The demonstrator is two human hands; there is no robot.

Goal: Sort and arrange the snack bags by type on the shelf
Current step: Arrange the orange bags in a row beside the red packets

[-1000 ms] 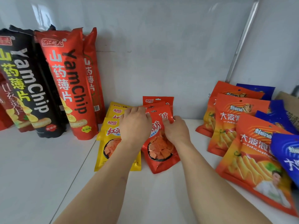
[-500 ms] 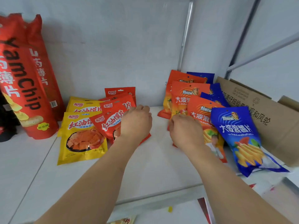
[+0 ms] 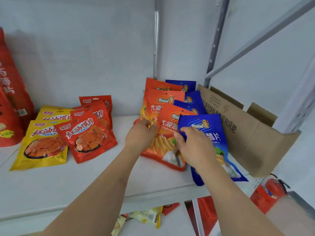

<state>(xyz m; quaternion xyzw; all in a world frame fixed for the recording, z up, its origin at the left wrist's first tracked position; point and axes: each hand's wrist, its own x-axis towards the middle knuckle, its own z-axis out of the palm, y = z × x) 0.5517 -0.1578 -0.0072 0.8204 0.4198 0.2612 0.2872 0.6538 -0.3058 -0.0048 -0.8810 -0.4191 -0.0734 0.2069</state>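
Observation:
Orange chip bags (image 3: 167,132) lie overlapped in a row on the white shelf (image 3: 85,181), with blue chip bags (image 3: 209,132) overlapped to their right. My left hand (image 3: 139,135) curls its fingers round the left edge of the front orange bag. My right hand (image 3: 192,145) grips the left edge of the front blue bag, which lies partly over the orange one. Further left lie small red bags (image 3: 87,135) and small yellow bags (image 3: 42,150), each in their own overlapped stack.
Tall red YamChip bags (image 3: 10,99) stand at the far left. An open cardboard box (image 3: 247,133) sits right of the blue bags. A metal upright (image 3: 156,40) runs up the back wall. Below are loose snack bags (image 3: 146,217) and a red fire extinguisher (image 3: 267,193).
Both hands left the small red bags and moved right to the chip bags. The left now holds the front orange bag, the right the front blue bag. The view swung right.

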